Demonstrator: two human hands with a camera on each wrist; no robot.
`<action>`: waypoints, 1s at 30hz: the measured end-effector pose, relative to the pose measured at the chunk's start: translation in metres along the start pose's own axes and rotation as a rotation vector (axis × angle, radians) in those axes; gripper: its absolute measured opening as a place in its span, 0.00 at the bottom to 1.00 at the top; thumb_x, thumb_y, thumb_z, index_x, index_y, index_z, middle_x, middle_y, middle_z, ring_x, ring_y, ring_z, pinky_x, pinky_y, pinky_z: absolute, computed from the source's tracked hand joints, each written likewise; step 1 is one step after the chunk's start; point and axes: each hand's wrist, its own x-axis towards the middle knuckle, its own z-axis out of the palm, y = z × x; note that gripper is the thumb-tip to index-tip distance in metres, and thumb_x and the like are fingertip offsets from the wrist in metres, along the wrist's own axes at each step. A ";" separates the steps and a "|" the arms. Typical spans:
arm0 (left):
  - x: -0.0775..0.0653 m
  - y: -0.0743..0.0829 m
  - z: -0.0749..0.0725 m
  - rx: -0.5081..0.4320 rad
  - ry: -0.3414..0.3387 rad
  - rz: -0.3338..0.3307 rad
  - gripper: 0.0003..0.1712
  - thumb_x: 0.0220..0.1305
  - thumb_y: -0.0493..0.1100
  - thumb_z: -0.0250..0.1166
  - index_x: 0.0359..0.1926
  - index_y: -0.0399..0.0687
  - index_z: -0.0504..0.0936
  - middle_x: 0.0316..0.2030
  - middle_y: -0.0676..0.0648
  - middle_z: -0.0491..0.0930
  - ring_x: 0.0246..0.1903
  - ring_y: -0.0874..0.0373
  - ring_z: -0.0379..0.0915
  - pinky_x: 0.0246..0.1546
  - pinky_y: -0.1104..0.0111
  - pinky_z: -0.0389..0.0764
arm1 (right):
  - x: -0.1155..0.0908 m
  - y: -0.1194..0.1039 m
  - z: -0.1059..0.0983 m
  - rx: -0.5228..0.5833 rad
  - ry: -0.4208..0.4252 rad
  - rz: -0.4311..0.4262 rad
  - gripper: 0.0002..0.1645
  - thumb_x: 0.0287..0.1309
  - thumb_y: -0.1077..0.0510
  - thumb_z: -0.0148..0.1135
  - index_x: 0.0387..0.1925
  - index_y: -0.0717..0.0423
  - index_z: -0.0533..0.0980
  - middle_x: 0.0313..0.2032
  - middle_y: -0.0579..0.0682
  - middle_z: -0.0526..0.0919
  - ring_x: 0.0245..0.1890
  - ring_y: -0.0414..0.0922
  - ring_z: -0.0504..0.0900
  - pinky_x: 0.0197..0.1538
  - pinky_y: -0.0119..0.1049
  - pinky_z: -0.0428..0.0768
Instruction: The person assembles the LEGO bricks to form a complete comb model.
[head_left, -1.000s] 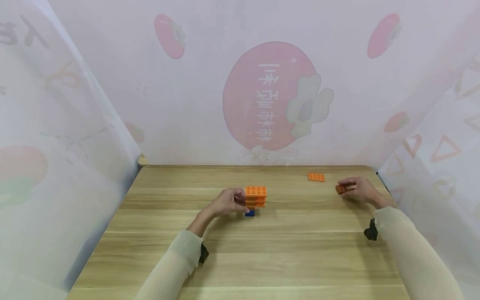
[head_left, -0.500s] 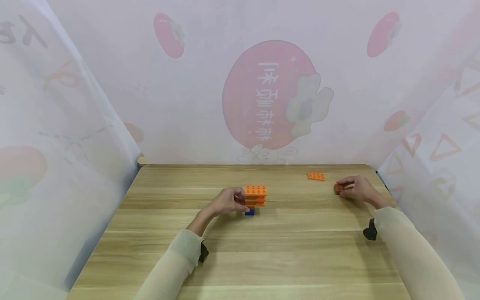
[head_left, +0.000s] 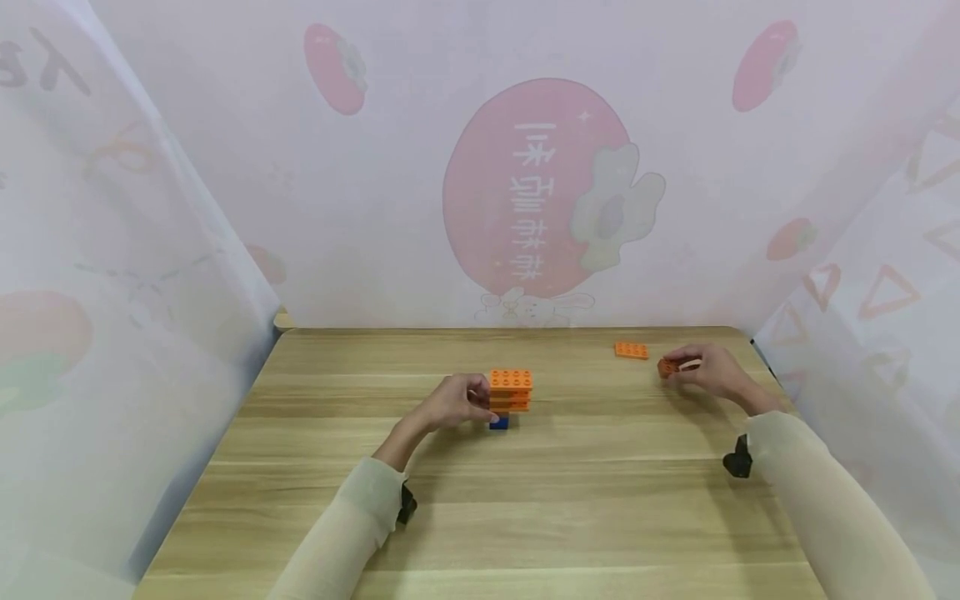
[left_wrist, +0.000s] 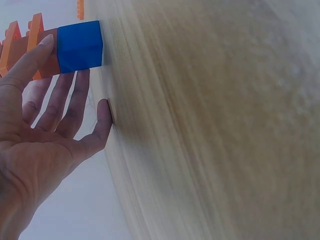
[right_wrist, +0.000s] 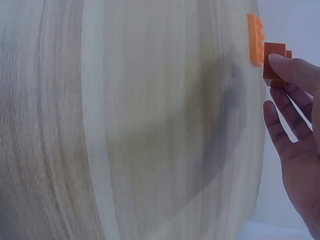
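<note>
A stack of toy building bricks stands on the table, with a blue brick [left_wrist: 80, 46] at its base and brown bricks between thin orange plates [head_left: 511, 380] above. My left hand [head_left: 456, 402] grips the stack from its left side, the thumb on a brown brick just above the blue one. On the right, my right hand [head_left: 708, 370] pinches a small brown brick [right_wrist: 274, 61] between thumb and fingers. In the right wrist view that brick is raised off the table, its studs facing away from the palm.
A loose orange plate with studs [head_left: 632, 350] lies near the table's back edge, just left of my right hand. Printed white sheets [head_left: 375, 208] hang round the back and sides of the wooden table [head_left: 570, 517].
My right hand has moved a little left and toward the back with the brown brick, which is now closer to the loose orange plate. The left hand and stack stay in place.
</note>
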 end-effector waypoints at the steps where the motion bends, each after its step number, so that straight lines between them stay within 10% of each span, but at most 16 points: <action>1: 0.000 0.000 0.000 0.000 0.002 -0.001 0.16 0.58 0.33 0.80 0.44 0.41 0.82 0.44 0.44 0.86 0.46 0.52 0.87 0.52 0.62 0.88 | 0.001 -0.002 0.000 0.006 0.004 -0.007 0.25 0.61 0.67 0.76 0.59 0.70 0.81 0.54 0.69 0.85 0.54 0.65 0.85 0.49 0.36 0.89; 19: 0.000 0.000 0.000 0.018 0.004 -0.006 0.16 0.58 0.35 0.81 0.42 0.43 0.81 0.44 0.47 0.86 0.45 0.55 0.86 0.51 0.62 0.87 | 0.010 -0.037 0.009 0.065 -0.006 -0.114 0.26 0.62 0.63 0.77 0.59 0.70 0.81 0.53 0.66 0.87 0.51 0.62 0.87 0.47 0.25 0.85; 30: 0.000 -0.001 0.000 0.014 0.011 -0.002 0.17 0.57 0.35 0.81 0.43 0.43 0.82 0.43 0.47 0.86 0.44 0.55 0.85 0.51 0.62 0.87 | 0.019 -0.066 0.020 0.029 0.032 -0.194 0.22 0.59 0.63 0.79 0.54 0.66 0.85 0.48 0.61 0.89 0.46 0.56 0.89 0.49 0.41 0.89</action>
